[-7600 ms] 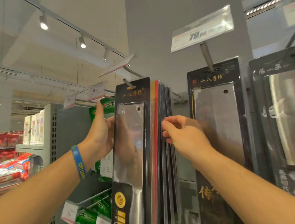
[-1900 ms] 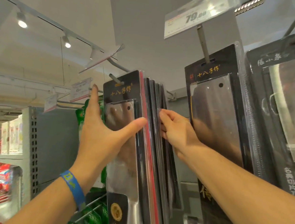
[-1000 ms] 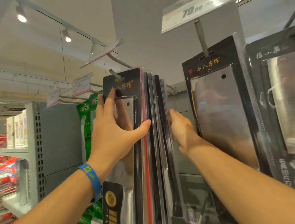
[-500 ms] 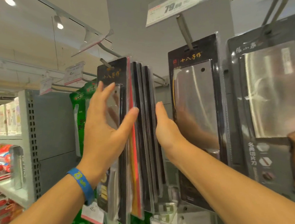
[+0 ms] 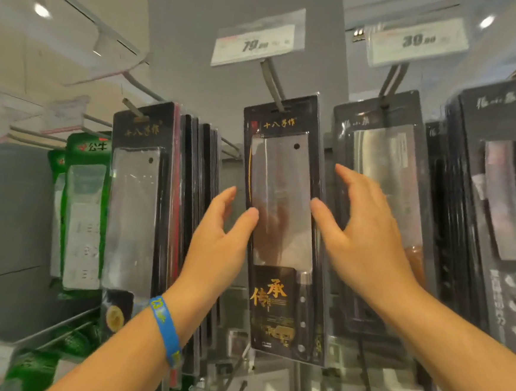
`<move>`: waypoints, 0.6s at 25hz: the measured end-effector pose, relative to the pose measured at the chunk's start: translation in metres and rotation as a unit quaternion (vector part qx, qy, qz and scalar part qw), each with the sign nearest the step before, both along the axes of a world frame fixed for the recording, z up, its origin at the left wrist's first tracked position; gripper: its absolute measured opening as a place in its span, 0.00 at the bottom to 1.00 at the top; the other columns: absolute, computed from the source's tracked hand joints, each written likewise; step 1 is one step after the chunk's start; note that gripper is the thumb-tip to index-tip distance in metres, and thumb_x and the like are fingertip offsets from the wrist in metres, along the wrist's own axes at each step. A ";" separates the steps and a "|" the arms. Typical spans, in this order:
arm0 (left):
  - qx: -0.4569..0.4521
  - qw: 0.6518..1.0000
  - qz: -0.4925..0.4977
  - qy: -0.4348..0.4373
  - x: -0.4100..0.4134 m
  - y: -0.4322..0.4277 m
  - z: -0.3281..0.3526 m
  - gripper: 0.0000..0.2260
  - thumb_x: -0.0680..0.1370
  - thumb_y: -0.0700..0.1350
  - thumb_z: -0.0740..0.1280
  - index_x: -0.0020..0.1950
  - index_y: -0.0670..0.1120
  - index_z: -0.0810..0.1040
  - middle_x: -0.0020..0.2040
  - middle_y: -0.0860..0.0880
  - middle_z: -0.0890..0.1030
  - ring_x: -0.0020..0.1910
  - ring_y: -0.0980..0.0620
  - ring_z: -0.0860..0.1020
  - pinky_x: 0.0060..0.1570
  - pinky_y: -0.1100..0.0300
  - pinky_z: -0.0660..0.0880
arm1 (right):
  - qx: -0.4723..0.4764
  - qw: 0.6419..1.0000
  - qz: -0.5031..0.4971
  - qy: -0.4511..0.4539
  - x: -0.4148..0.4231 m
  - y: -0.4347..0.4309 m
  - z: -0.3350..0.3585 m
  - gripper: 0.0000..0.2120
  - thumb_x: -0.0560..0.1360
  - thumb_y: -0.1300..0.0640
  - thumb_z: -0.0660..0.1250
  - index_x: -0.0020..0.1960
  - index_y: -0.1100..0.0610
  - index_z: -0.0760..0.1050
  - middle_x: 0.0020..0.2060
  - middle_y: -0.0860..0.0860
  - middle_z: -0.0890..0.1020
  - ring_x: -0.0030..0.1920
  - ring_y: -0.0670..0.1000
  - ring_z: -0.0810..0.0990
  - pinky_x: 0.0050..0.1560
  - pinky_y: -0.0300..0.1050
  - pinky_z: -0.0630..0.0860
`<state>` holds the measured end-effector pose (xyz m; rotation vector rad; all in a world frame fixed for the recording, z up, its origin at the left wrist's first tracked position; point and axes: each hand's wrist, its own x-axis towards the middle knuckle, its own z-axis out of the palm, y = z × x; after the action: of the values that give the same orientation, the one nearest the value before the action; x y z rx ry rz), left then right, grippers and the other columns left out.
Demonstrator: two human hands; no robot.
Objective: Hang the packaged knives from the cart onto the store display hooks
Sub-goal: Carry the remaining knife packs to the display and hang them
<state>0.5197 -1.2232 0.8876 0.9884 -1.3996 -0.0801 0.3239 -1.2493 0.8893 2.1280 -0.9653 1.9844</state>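
Seen in the centre of the frame: a packaged knife [image 5: 282, 228], hung straight down from a hook [image 5: 270, 82] below the price tag [image 5: 258, 42]. Flanked by the left hand [image 5: 220, 232] at its left edge and the right hand [image 5: 368, 235] at its right edge, both spread, fingers nearly straight, clamped on nothing. Thumbs laid at the front edges of the pack, fingers reaching toward its back; cannot tell if really pressing. Probably held so to steady the pack, to keep it from swinging and to square it on the hook. Left of centre, hung on another hook, a thick row of packs [image 5: 145, 202], touched by neither hand. Lower left, a blue wristband [image 5: 166, 330] on the left wrist.
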 end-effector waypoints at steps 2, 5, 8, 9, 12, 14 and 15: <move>0.037 0.999 -0.016 0.036 -0.003 -0.008 0.005 0.33 0.74 0.60 0.67 0.78 0.58 0.61 0.76 0.59 0.65 0.73 0.60 0.64 0.71 0.57 0.62 | 0.071 0.997 0.025 0.030 -0.003 -0.010 0.005 0.37 0.80 0.40 0.64 0.83 0.49 0.53 0.80 0.45 0.61 0.77 0.44 0.61 0.70 0.39 0.58; 0.070 0.992 -0.048 0.093 -0.013 -0.017 0.014 0.36 0.76 0.62 0.67 0.79 0.53 0.58 0.76 0.56 0.65 0.74 0.57 0.64 0.71 0.57 0.62 | 0.138 0.986 0.080 0.043 0.013 -0.023 0.004 0.43 0.79 0.35 0.63 0.84 0.47 0.42 0.83 0.45 0.50 0.81 0.45 0.53 0.75 0.44 0.54; 0.053 0.992 -0.044 0.106 -0.022 -0.022 0.016 0.13 0.80 0.58 0.64 0.63 0.61 0.74 0.56 0.70 0.78 0.57 0.69 0.76 0.55 0.65 0.71 | 0.132 0.986 0.099 0.028 0.029 -0.029 -0.001 0.45 0.79 0.34 0.61 0.82 0.43 0.35 0.83 0.42 0.42 0.81 0.46 0.48 0.75 0.46 0.52; 0.045 0.992 -0.047 0.111 -0.026 -0.022 0.017 0.04 0.80 0.56 0.64 0.54 0.62 0.76 0.46 0.72 0.80 0.48 0.74 0.77 0.47 0.69 0.72 | 0.121 0.988 0.097 0.027 0.031 -0.030 -0.003 0.46 0.79 0.33 0.61 0.82 0.43 0.33 0.83 0.41 0.40 0.81 0.45 0.47 0.76 0.47 0.53; 0.013 0.992 -0.049 0.111 -0.034 -0.018 0.017 0.05 0.81 0.53 0.63 0.51 0.59 0.78 0.43 0.66 0.83 0.42 0.70 0.80 0.39 0.72 0.74 | 0.083 0.991 0.102 0.029 0.034 -0.032 -0.006 0.47 0.78 0.34 0.62 0.81 0.42 0.31 0.82 0.39 0.38 0.81 0.43 0.43 0.78 0.48 0.50; -0.006 0.992 -0.043 0.118 -0.037 -0.012 0.014 0.06 0.81 0.53 0.64 0.54 0.57 0.80 0.48 0.59 0.85 0.47 0.62 0.82 0.46 0.64 0.76 | 0.074 0.988 0.134 0.019 0.032 -0.032 -0.005 0.47 0.78 0.35 0.64 0.81 0.41 0.33 0.81 0.37 0.37 0.81 0.41 0.43 0.78 0.46 0.50; -0.013 0.992 -0.046 0.118 -0.038 -0.008 0.012 0.07 0.81 0.52 0.64 0.55 0.57 0.80 0.49 0.57 0.85 0.49 0.59 0.82 0.49 0.59 0.77 | 0.067 0.986 0.152 0.009 0.030 -0.031 -0.005 0.47 0.78 0.35 0.65 0.81 0.41 0.34 0.81 0.37 0.38 0.80 0.40 0.43 0.78 0.46 0.50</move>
<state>0.4813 -1.2311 0.8998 0.8627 -1.2252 -0.2393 0.3538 -1.2803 0.8844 2.4944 -0.8354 2.0771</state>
